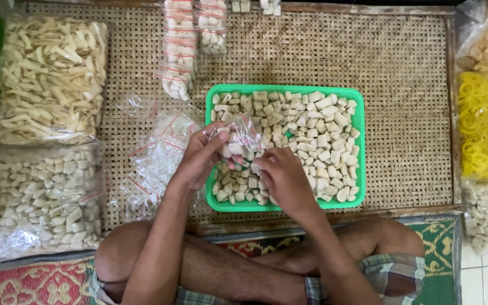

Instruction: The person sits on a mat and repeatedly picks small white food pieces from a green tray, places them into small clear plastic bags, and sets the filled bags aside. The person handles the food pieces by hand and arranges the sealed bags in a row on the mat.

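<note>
A bright green tray (358, 148) filled with pale cream pieces (317, 138) is seen under the hands. A clear small bag (243, 135) is held between them. Left of the left hand (199, 155), clear bags with red strips (153, 158) are seen; far right, yellow rubber bands (487, 124). A tan woven mat (402, 68) is spread beneath.

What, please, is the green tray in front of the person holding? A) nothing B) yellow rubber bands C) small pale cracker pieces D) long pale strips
C: the green tray is filled with small pale cracker pieces, and both hands hold a small clear bag over it.
</note>
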